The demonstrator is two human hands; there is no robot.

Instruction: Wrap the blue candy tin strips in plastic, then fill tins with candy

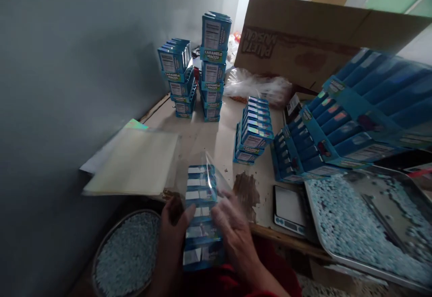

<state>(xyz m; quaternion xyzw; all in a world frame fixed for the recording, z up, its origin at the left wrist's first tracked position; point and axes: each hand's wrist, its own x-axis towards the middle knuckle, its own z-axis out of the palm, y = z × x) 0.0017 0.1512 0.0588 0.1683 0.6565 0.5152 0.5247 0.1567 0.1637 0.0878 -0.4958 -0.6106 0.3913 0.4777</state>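
Note:
A row of small blue boxes (200,213) lies near the table's front edge, with clear plastic film (216,177) over its far and right sides. My left hand (175,225) is against the left side of the row, its thumb over the edge and the fingers curled around it. On the right side, my right hand (232,225) is closed at the film, somewhat blurred. Left of the row lies a stack of pale sheets (135,162).
Stacks of blue boxes (212,74) stand at the back, centre and right. A scale (289,207) sits beside a metal tray (315,216) of pale blue candies. A round container (97,256) of candies is lower left. A cardboard box (303,40) stands behind.

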